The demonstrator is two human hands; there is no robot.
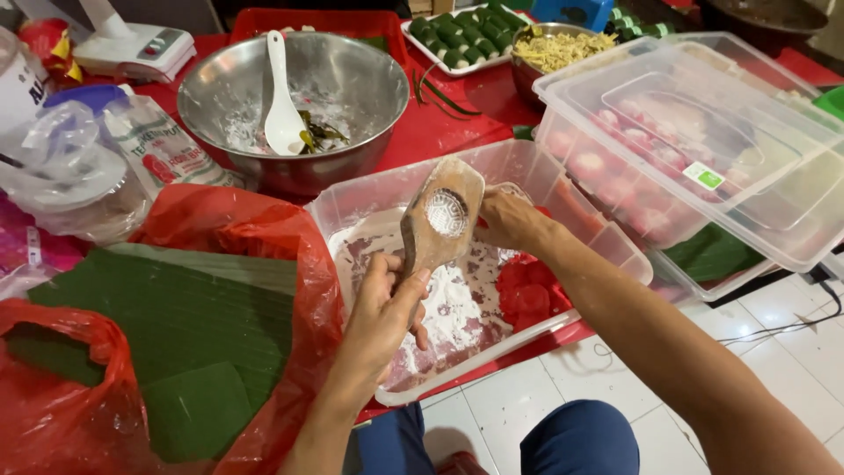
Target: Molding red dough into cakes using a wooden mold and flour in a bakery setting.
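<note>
Gripping the wooden mould (440,220) by its handle, our left hand (384,303) is clamped around the lower end; the carved, floured head stands above the grip. We judge it stiff, light and dusty-slick. Our right hand (510,218) closes on the head's far edge. Below sits the floured plastic tray (352,198), red dough (527,295) beside.

Home kitchen set up for sweet-making: red-covered worktop (422,132), floury steel mixing bowl (352,79), cut banana leaves (167,317), plastic tubs (703,132), white-tiled floor (545,387).
</note>
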